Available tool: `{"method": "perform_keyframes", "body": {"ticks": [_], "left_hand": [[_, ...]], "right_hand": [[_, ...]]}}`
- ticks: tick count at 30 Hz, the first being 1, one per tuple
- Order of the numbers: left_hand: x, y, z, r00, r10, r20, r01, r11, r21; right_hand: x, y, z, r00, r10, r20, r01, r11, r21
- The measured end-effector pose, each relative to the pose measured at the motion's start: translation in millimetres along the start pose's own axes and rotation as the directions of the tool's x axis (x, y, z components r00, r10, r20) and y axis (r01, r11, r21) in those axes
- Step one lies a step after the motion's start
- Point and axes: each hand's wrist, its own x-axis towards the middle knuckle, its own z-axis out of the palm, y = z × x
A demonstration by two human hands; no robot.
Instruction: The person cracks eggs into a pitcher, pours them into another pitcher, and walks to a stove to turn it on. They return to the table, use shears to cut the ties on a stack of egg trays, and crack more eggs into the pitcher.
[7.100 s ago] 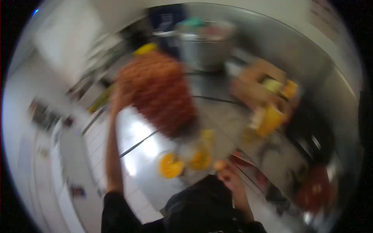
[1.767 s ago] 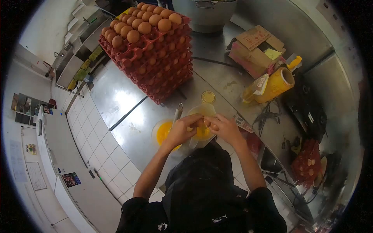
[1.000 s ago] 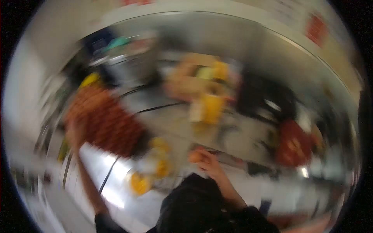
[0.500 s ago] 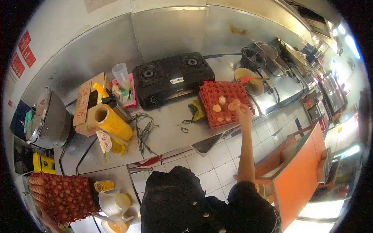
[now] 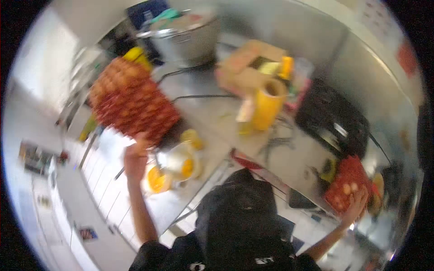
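My left hand [image 5: 136,158] is at the front edge of a stack of red egg trays [image 5: 135,101] on the left; brown eggs fill its top. Blur hides whether the fingers grip anything. Beside that hand are a bowl of yellow egg [image 5: 158,179] and a white jug [image 5: 175,158] with yellow contents. Far to the right, my right hand [image 5: 356,207] rests over another red egg tray [image 5: 338,186], its fingers stretched out and apart. A few pale eggs or shells [image 5: 348,187] sit in that tray, close to the fingertips.
A black gas stove [image 5: 332,119] stands behind the right tray. Mid-counter are a yellow-wrapped roll [image 5: 267,106], a cardboard box [image 5: 244,63] and loose cables [image 5: 280,133]. A large metal pot [image 5: 187,43] stands at the back. A small yellow can [image 5: 192,139] is near the jug.
The view has swung left and is blurred. My left hand has come up to the front of the tray stack. My right hand remains at the other tray, its fingers now spread.
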Motion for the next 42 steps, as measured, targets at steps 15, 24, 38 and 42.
{"method": "perform_keyframes", "body": {"ticks": [15,24,38,42], "left_hand": [[-57.0,-95.7,28.9,0.908,-0.418,0.001,0.417,0.904,-0.093],[-50.1,-87.5,-6.5,0.901,-0.43,0.054,0.432,0.9,-0.056],[-36.7,-87.5,-12.0,0.87,-0.491,0.045,0.487,0.87,0.071],[-29.6,-87.2,-16.4,0.857,-0.508,0.084,0.491,0.855,0.165]], "right_hand": [[-327.2,-46.8,407.3,0.162,-0.468,0.869,0.294,0.863,0.411],[-348.6,-46.4,415.6,0.335,-0.598,0.728,0.394,0.791,0.469],[-347.8,-6.4,414.4,0.137,0.13,0.982,-0.464,0.884,-0.053],[-343.1,-26.9,424.7,0.073,-0.015,0.997,-0.063,0.998,0.02]]}}
